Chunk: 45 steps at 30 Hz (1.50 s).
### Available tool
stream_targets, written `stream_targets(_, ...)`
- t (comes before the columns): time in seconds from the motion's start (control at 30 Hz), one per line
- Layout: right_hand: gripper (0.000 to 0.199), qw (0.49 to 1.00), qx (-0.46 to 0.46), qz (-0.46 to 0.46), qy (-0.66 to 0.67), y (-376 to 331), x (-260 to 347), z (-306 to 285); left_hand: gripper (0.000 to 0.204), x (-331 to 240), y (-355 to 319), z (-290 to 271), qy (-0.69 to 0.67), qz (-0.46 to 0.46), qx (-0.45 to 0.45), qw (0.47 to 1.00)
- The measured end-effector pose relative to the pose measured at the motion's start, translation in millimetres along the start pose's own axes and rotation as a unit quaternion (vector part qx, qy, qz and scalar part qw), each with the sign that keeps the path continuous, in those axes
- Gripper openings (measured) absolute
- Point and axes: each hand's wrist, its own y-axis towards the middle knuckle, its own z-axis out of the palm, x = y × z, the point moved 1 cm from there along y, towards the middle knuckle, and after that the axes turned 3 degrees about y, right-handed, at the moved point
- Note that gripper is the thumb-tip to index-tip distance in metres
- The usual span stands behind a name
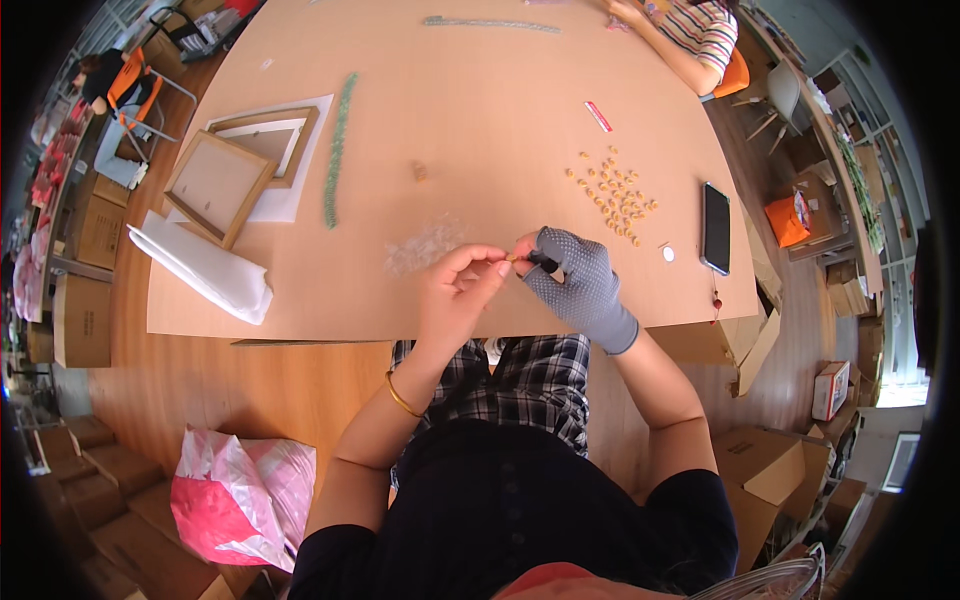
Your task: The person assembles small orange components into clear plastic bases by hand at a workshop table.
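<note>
My left hand (460,290), bare, is closed in a pinch above the table's near edge. Between its fingertips shows a tiny yellow piece (512,257). My right hand (580,280) wears a grey dotted glove with bare fingertips and meets the left at that piece. A small black object (543,262) sits in its grip, mostly covered by the fingers, so its kind is unclear. Many similar small yellow pieces (620,198) lie scattered to the right, beyond the glove. Just past my left hand is a loose heap of clear plastic bits (425,243).
Wooden picture frames (222,190) and folded white sheeting (205,270) lie at left, beside a green strip (340,150). To the right are a phone (716,228), a white disc (669,254) and a red-and-white packet (598,116). Another person (690,45) sits at the far right.
</note>
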Motion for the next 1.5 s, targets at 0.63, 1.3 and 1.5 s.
stream_targets(0.63, 0.019, 0.992, -0.01, 0.044, 0.115, -10, 16, 12, 0.017, -41, -9, -14, 0.377, 0.38, -0.09, 0.84)
stream_targets(1.3, 0.014, 0.929, -0.053, 0.189, 0.313, 31, -45, 25, 0.019, 0, -1, -37, 0.407, 0.288, -0.093, 0.862)
stream_targets(1.5, 0.011, 0.989, -0.013, 0.137, 0.061, 113, -93, 64, 0.015, 12, -1, -42, 0.444, 0.221, -0.105, 0.862)
